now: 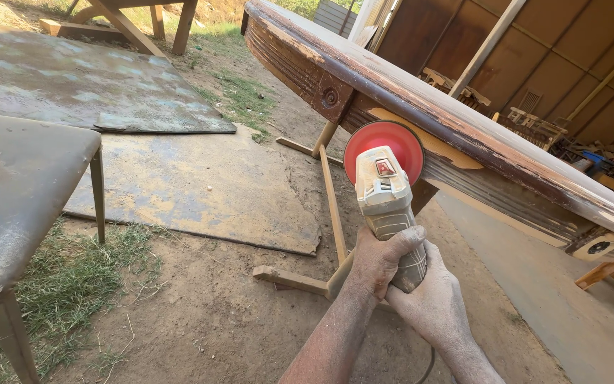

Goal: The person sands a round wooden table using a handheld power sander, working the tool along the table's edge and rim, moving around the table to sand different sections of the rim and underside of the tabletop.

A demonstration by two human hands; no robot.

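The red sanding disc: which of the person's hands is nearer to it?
The left hand, gripping the grinder body higher up, just below the red disc. The right hand wraps the handle's end, farther back.
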